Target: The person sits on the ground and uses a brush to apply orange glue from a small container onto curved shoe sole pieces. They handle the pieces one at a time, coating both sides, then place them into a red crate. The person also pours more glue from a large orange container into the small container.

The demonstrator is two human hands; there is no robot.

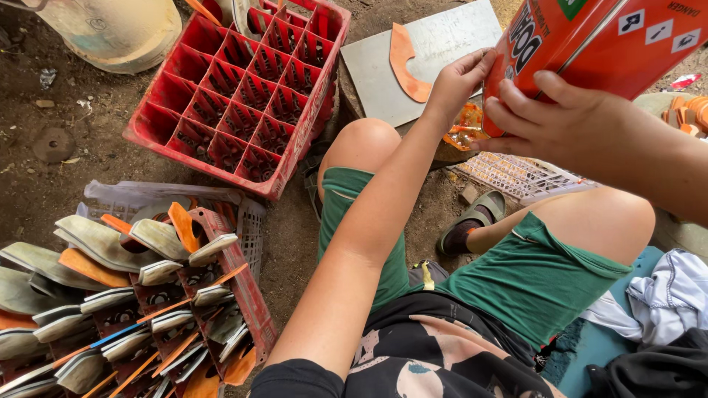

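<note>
A large orange-red metal can [590, 44] is held tilted at the upper right, its lower corner pointing down over a small container with orange contents [463, 133]. My left hand [459, 81] presses against the can's lower left edge. My right hand [568, 125] grips the can's underside, fingers spread along it. A grey flat board [442, 44] lies on the ground behind, with a curved orange sole-shaped piece [405, 66] on it.
An empty red divided crate [243, 96] stands on the dirt at upper centre. At lower left another crate [236, 287] holds several grey and orange shoe-sole pieces. A white plastic basket [516, 177] lies under the can. Cloth [664, 295] lies at right.
</note>
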